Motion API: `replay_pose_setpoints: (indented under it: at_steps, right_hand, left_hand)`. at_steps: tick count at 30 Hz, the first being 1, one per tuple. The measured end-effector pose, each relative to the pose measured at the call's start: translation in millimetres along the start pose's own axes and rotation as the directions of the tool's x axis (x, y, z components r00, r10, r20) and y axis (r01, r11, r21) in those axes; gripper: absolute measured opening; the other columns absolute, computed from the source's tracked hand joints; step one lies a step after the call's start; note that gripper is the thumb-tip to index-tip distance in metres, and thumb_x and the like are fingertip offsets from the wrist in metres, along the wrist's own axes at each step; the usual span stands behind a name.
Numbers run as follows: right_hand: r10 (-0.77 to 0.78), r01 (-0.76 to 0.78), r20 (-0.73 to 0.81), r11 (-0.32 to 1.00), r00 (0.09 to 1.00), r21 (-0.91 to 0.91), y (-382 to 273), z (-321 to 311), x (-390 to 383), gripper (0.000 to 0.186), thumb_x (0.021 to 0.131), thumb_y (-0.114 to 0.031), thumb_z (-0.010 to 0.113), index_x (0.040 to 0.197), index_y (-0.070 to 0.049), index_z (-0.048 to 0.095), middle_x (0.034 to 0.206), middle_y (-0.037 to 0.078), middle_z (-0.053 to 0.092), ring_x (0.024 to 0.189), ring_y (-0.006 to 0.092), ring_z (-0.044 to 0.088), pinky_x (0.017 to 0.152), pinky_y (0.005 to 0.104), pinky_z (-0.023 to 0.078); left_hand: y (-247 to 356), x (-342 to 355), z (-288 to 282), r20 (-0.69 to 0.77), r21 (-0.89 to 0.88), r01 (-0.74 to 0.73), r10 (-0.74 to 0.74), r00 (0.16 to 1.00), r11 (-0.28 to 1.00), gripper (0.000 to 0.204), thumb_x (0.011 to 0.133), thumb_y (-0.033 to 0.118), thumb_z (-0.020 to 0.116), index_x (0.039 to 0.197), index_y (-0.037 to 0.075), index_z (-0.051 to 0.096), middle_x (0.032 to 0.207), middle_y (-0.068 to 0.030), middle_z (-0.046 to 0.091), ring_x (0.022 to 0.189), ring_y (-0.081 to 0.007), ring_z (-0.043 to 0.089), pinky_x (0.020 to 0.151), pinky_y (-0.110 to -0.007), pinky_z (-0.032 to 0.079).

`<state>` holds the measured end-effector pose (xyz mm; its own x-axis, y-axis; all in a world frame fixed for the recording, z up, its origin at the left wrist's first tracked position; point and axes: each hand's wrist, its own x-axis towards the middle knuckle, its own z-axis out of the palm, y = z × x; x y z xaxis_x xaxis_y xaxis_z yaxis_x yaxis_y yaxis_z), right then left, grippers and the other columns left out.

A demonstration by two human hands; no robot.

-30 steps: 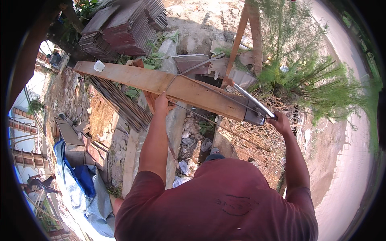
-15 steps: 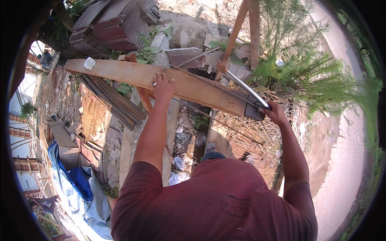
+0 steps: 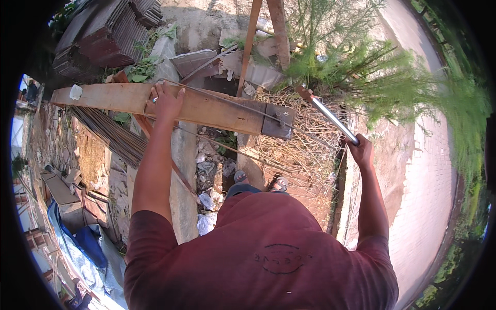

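Observation:
My left hand [image 3: 166,102] lies on a long wooden beam [image 3: 222,113], fingers spread near its upper edge beside a bent thin steel bar [image 3: 217,102]. The beam runs across the view, with a dark block [image 3: 276,119] at its right end and a small white object [image 3: 75,92] near its left. At the right, my right hand [image 3: 362,151] is closed round the lower end of a silver metal pipe [image 3: 333,119], which has a rust-brown piece at its upper end, apart from the beam.
Stacked corrugated sheets [image 3: 103,36] stand upper left, steel rods [image 3: 106,134] below them. Upright timbers [image 3: 279,31], feathery branches [image 3: 372,67] and tangled wire [image 3: 294,160] are ahead and right. A concrete strip [image 3: 183,170], rubbish [image 3: 206,201] and blue tarpaulin [image 3: 85,243] lie around my sandalled feet.
My left hand has shifted from the beam's lower edge up onto its face. My right hand has drawn the pipe rightward, away from the beam's end. The whole view has shifted.

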<state>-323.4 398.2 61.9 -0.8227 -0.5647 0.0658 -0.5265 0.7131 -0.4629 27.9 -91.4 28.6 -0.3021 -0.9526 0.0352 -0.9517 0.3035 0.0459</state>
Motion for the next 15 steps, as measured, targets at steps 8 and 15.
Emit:
replay_pose_setpoints:
  at_steps: [8,15]
  right_hand:
    - [-0.205,0.221,0.093,0.947,0.974,-0.234,78.2,-17.3,52.2,0.025,0.069,-0.022,0.070,0.068,-0.007,0.051,0.065,0.014,0.057,0.064,0.0356,0.057,0.057,0.0419,0.045]
    - [-0.632,0.675,0.251,0.720,0.733,-0.159,55.0,-9.9,127.3,0.022,0.066,-0.017,0.068,0.068,-0.007,0.048,0.065,0.013,0.050,0.064,0.0352,0.051,0.059,0.0427,0.041]
  left_hand:
    - [26.2,-1.2,28.5,-0.006,-0.053,-0.072,0.071,0.997,0.996,0.075,0.090,0.064,0.035,0.146,0.015,0.027,0.154,-0.0103,0.018,0.142,-0.0289,0.013,0.107,-0.065,0.010]
    - [16.7,3.5,43.3,-0.074,0.005,-0.074,0.074,0.994,0.997,0.074,0.089,0.065,0.035,0.145,0.017,0.030,0.154,-0.0080,0.020,0.142,-0.0255,0.014,0.109,-0.062,0.009]
